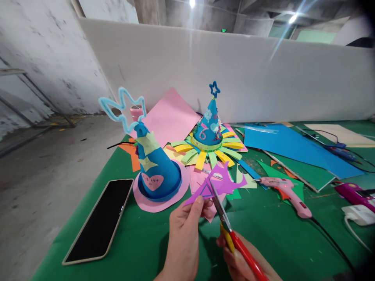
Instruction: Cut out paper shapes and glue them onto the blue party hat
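Right grip (234, 261) clasps scissors (245, 251), cutting purple paper (228, 184) pinched in left grip (184, 230); its drawn triangle (207, 191) likely calls for steady blades.

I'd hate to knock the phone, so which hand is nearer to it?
Left. The left hand, gripping purple paper, is to the phone's right; the right hand, holding scissors, is farther right.

The scissors (225, 218) had shiny metal blades and smooth red and yellow plastic handles; the phone screen (101, 218) looked black and glossy.
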`<state>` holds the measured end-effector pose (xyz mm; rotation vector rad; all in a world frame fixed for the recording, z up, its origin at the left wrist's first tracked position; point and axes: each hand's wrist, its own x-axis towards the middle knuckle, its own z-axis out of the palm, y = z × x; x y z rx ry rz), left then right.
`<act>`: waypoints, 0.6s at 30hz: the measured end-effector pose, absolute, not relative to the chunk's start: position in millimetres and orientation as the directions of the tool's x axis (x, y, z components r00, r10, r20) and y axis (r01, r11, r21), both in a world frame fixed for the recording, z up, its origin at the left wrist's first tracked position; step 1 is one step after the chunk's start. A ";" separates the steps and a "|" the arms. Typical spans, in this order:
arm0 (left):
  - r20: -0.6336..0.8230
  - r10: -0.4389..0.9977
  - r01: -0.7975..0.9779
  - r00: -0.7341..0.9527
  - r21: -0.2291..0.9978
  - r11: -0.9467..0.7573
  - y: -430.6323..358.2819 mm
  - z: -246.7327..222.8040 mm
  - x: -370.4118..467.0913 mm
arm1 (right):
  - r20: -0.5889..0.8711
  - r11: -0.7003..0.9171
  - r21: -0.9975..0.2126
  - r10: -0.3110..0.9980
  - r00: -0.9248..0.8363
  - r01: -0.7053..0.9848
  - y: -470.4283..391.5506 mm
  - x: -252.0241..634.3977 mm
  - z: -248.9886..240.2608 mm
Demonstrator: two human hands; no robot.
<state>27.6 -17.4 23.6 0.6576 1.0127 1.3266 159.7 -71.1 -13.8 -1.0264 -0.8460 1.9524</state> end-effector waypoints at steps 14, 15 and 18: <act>-0.207 0.978 -0.474 -0.037 0.865 0.166 -18.6 21.9 26.6 | -0.420 -0.664 -0.698 0.684 -0.596 -0.270 -55.6 166.2 -68.0; -0.207 0.978 -0.472 -0.030 0.865 0.169 -18.9 22.1 26.1 | -0.424 -0.672 -0.698 0.666 -0.614 -0.248 -55.0 166.8 -67.8; -0.215 0.976 -0.461 -0.010 0.867 0.187 -19.5 22.7 25.2 | -0.424 -0.690 -0.697 0.616 -0.664 -0.195 -52.8 168.3 -66.7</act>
